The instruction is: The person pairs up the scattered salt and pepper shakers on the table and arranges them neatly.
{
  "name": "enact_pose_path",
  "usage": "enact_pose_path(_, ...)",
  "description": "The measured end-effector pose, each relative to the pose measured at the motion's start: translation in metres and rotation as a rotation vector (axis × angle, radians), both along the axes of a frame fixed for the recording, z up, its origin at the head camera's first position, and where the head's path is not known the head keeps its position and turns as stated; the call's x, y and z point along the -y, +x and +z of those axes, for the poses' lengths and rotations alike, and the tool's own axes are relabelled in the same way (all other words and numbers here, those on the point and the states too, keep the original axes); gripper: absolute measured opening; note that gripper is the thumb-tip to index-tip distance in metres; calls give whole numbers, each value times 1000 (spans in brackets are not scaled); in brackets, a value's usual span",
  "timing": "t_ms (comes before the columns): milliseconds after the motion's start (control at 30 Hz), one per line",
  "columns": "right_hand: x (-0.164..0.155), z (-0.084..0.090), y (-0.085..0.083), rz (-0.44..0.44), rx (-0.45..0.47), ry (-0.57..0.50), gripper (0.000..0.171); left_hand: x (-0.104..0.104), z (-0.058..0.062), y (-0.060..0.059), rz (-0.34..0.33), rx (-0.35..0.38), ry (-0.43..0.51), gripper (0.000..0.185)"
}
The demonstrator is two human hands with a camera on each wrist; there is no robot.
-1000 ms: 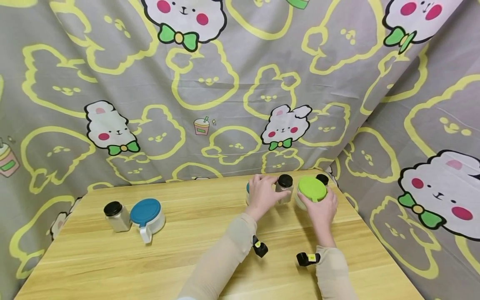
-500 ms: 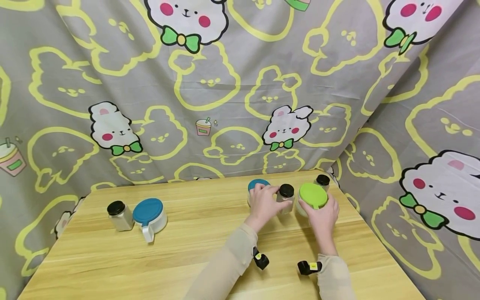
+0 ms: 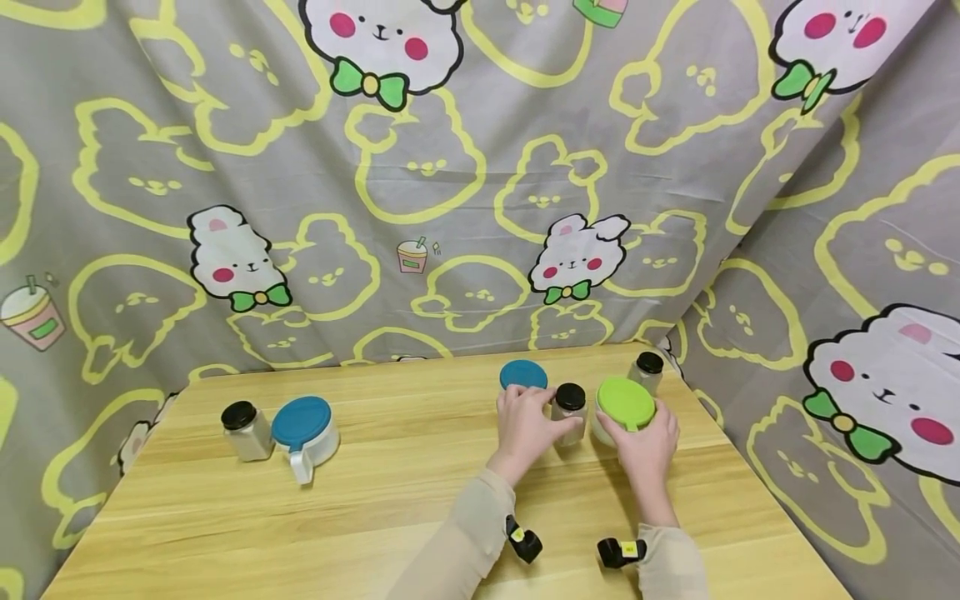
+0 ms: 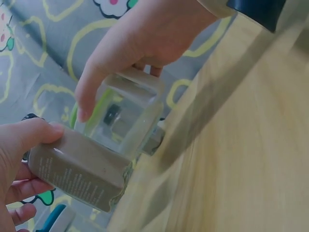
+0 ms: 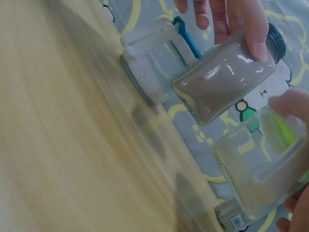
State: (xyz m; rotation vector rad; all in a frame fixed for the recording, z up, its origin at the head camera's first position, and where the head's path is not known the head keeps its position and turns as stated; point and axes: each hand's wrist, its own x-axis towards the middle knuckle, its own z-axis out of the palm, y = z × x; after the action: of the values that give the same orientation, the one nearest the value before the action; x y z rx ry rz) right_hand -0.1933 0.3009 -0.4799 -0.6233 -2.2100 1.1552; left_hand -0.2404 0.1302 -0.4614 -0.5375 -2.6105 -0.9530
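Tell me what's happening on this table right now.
A person is working at the far right of a wooden table. The left hand grips a black-capped spice jar, and the right hand holds a clear green-lidded container beside it. A blue-lidded container stands just behind them.

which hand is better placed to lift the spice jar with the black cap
Left. The left hand already grips the spice jar, while the right hand holds the green-lidded container.
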Motion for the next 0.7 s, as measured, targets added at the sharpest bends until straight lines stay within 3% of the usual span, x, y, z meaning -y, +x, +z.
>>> enact_pose_path(200, 5, -2, 3, 13, 20, -4, 99, 4, -5, 6, 17, -32, 20, 59)
enact_pose_path(467, 12, -7, 7, 21, 10, -11, 97, 10, -8, 13, 13, 19, 93, 63)
enact_pose_path(700, 16, -10, 9, 19, -15, 8, 97, 17, -9, 18, 35, 9, 113, 60)
